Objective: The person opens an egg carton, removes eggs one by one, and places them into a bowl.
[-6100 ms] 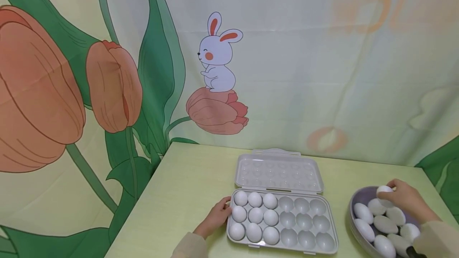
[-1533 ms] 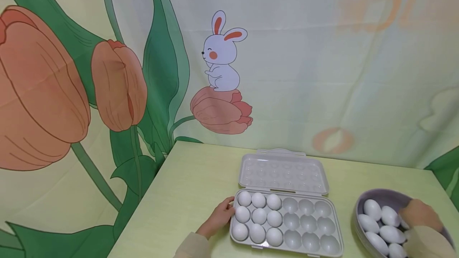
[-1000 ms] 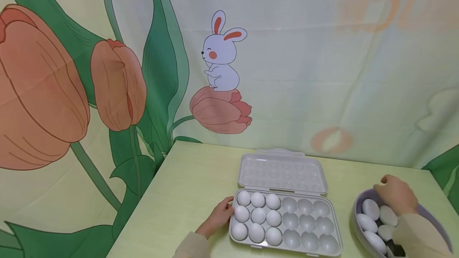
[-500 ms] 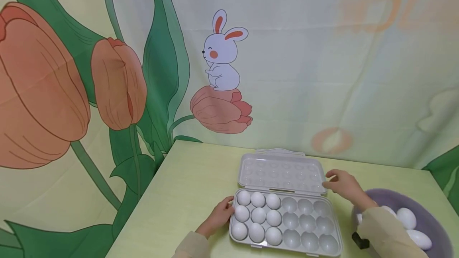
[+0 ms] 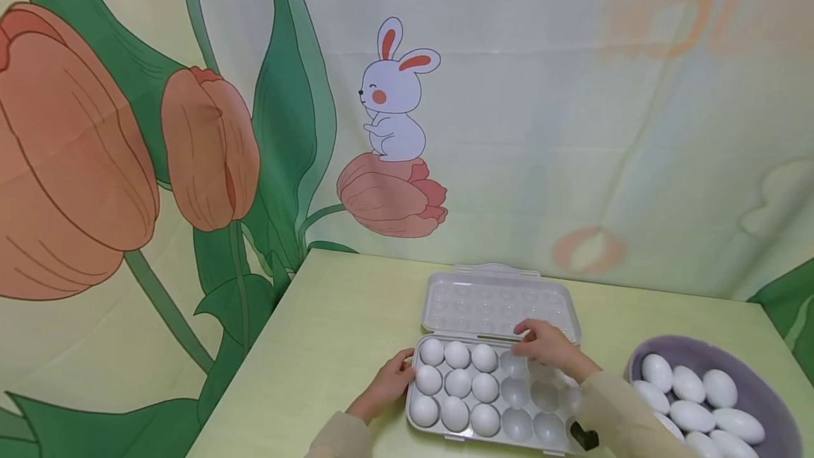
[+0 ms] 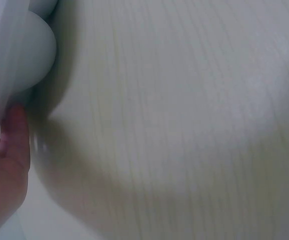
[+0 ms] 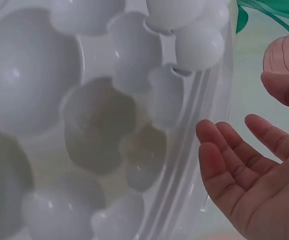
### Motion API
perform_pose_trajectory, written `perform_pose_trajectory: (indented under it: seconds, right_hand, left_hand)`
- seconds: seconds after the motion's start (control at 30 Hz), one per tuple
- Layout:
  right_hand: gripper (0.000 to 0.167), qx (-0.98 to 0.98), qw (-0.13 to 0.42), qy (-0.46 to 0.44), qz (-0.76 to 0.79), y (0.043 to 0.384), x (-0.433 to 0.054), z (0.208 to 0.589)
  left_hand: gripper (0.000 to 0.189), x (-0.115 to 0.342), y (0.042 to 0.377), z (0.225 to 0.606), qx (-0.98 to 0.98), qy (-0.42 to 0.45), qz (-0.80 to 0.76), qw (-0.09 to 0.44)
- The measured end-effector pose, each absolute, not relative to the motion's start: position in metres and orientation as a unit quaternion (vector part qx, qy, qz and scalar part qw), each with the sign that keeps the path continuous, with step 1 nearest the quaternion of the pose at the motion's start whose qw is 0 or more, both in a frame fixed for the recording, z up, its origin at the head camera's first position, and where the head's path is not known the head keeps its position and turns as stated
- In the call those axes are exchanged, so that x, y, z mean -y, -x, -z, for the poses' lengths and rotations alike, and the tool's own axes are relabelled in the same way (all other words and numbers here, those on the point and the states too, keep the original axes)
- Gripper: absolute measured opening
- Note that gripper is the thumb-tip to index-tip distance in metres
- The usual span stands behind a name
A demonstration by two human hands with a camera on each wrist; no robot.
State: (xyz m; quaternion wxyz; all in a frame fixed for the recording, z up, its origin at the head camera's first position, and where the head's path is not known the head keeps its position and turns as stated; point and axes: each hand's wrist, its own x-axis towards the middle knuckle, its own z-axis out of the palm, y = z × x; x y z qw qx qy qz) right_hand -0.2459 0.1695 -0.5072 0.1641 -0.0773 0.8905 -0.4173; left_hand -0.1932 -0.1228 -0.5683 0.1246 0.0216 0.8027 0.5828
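A grey plastic egg tray (image 5: 516, 424) lies with its lid (image 5: 490, 302) folded back behind it. White eggs (image 5: 458, 383) fill the left half of its cups, and the right half is bare. My left hand (image 5: 391, 379) holds the tray's left edge, fingers and thumb at the rim in the left wrist view. Over the back of the bare cups hovers my right hand (image 5: 550, 346), between tray and lid. In the right wrist view, its fingers (image 7: 215, 167) are spread and loosely bent, with nothing in them.
A grey-purple bowl (image 5: 757, 373) at the right holds several white eggs (image 5: 693, 415); the frame cuts off its near side. A pale wood-grain table (image 5: 318, 316) carries everything. Behind it hangs a cloth (image 5: 509, 126) printed with tulips and a rabbit.
Six seconds ago my right hand held an egg over the bowl. It has since left the bowl and moved left, holding nothing, to above the tray. My left hand stays put.
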Motion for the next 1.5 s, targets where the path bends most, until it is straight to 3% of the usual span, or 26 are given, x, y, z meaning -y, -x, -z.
perform_pose_trajectory:
  seconds: [0.4,0.73,0.97,1.5]
  right_hand:
    - [0.039,-0.886,0.169,0.041,0.43,0.245,-0.13,0.538]
    - [0.043,-0.94,0.087,0.098,0.316,0.246,-0.111,0.556]
    - [0.045,-0.947,0.067,0.1,0.299,0.242,-0.11,0.556]
    - [0.049,-0.951,0.043,0.091,0.293,0.236,-0.111,0.554]
  left_hand:
    - [0.045,0.125,0.197,0.577,-0.803,-0.019,-0.582,0.127]
    - [0.045,0.124,0.197,0.576,-0.796,-0.02,-0.592,0.125]
    - [0.046,0.13,0.203,0.596,-0.785,-0.063,-0.607,0.102]
    - [0.043,0.119,0.183,0.547,-0.8,-0.022,-0.589,0.116]
